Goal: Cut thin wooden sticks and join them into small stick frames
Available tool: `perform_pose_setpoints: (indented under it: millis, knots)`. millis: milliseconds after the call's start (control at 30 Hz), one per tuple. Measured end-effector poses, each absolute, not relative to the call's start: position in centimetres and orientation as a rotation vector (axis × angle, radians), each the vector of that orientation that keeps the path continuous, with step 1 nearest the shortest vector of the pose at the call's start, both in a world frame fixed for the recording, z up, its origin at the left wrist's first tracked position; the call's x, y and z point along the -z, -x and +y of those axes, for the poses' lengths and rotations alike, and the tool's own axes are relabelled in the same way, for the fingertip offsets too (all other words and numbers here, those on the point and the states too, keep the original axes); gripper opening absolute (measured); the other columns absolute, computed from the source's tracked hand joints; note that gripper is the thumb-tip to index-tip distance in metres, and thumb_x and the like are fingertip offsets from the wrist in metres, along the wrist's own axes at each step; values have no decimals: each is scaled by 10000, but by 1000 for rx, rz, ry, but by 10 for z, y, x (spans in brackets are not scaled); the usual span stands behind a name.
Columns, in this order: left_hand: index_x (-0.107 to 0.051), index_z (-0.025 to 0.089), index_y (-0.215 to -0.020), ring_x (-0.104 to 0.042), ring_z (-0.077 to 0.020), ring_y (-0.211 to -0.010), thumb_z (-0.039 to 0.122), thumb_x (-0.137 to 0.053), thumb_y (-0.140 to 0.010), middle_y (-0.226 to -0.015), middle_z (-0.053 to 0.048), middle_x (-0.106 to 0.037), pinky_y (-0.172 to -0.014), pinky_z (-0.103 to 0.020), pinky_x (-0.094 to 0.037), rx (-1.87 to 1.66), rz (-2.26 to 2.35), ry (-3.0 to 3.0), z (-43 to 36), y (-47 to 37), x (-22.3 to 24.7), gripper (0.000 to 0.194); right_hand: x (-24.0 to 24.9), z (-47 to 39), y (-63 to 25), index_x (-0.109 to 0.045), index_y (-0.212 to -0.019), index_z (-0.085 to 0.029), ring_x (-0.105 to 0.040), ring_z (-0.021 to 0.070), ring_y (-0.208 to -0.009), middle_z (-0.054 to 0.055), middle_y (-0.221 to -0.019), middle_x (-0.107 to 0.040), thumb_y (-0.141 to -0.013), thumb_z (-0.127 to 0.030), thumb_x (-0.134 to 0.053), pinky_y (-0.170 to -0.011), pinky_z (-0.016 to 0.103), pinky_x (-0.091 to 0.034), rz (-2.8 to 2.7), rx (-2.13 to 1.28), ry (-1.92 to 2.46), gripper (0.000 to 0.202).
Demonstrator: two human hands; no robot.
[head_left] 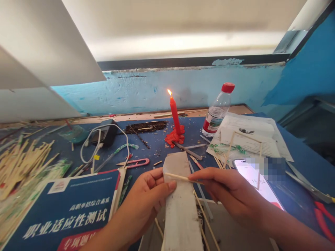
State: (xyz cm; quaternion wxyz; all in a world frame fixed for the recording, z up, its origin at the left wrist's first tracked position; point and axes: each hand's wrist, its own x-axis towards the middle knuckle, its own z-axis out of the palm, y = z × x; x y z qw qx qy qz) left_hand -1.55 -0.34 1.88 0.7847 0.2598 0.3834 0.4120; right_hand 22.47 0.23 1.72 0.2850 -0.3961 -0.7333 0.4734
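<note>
Stick (pixel 176 176) across block (pixel 183 216) edge (candle (pixel 175 115) apart)

The left hand (pixel 146 197) grips a pale board (pixel 180 216), thumb on top, while the right hand (pixel 227 186) holds a thin stick (pixel 177 176) across its face. Beyond them on the blue counter (pixel 192 134), a lit red candle (pixel 175 115) stands in lumpy wax (pixel 171 137), a red-capped bottle (pixel 216 116) to its right. A book (pixel 65 209) lies at left, snips (pixel 137 162) just behind it, and a phone (pixel 272 198) at right.
</note>
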Motion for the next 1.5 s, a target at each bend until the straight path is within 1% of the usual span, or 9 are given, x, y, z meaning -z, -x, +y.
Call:
perform_pose_setpoints:
  millis: [300, 433, 567, 700, 900, 1100, 1233, 1367, 1500]
  knots:
    - [-774, 119, -1132, -795, -256, -729, 170, -824, -807, -900, -134, -828, -697, -325, -621, -878, 823, -532, -4, 11, -18, 334, -17, 3, -220, -667, -1218, -349, -537, 111, -637, -45, -778, -642, -1072, -260, -477, -570, 212, -398, -1994, -1195, 1070, 256]
    - [-777, 116, -1124, -791, -247, -684, 173, -840, -788, -905, -137, -830, -666, -320, -622, -890, 834, -524, -3, 14, -17, 346, -15, 5, -226, -660, -1240, -361, -603, 113, -721, -30, -899, -689, -1045, -206, -517, -639, 221, -426, -2107, -998, 1058, 287]
    - [-782, 121, -1120, -794, -252, -688, 165, -838, -785, -993, -153, -828, -648, -326, -627, -906, 856, -512, -1, 15, -17, 342, -13, 7, -232, -645, -1319, -388, -566, 119, -683, -30, -811, -601, -1034, -182, -537, -628, 231, -405, -2269, -746, 1018, 368]
    - [-776, 134, -1158, -803, -268, -785, 172, -845, -784, -1002, -152, -827, -682, -313, -623, -881, 810, -504, -3, 14, -19, 382, -13, 6, -231, -659, -1332, -294, -563, 127, -698, 1, -828, -555, -1035, -144, -497, -622, 239, -403, -2286, -666, 940, 370]
    - [-783, 130, -1146, -798, -259, -723, 173, -834, -797, -890, -130, -831, -707, -330, -621, -873, 818, -523, -4, 12, -21, 355, -19, 4, -235, -651, -1340, -330, -585, 122, -715, -4, -851, -591, -1028, -132, -516, -639, 232, -413, -2318, -643, 976, 393]
    - [-802, 136, -1092, -795, -242, -757, 142, -885, -717, -896, -118, -832, -710, -291, -609, -859, 794, -517, -6, 10, -21, 385, -22, 4, -232, -670, -1314, -306, -571, 126, -681, -5, -811, -570, -1018, -127, -502, -615, 239, -401, -2321, -720, 949, 384]
    - [-798, 129, -1093, -781, -226, -676, 156, -842, -777, -920, -132, -833, -650, -303, -613, -859, 818, -518, -5, 14, -23, 321, -25, 4, -236, -652, -1331, -349, -592, 123, -693, -8, -830, -609, -1023, -137, -518, -621, 233, -412, -2324, -712, 977, 398]
    - [-804, 140, -1063, -784, -235, -693, 164, -871, -738, -909, -123, -832, -651, -305, -616, -846, 814, -491, -7, 10, -25, 333, -23, 3, -229, -683, -1304, -279, -597, 140, -707, 20, -836, -607, -1008, -114, -501, -624, 248, -424, -2308, -688, 968, 384]
    - [-811, 142, -1035, -782, -232, -680, 159, -889, -711, -865, -108, -829, -669, -302, -614, -816, 786, -516, -11, 7, -26, 334, -19, 1, -220, -683, -1253, -304, -628, 150, -810, 22, -944, -684, -1043, -168, -479, -708, 257, -455, -2126, -1041, 969, 323]
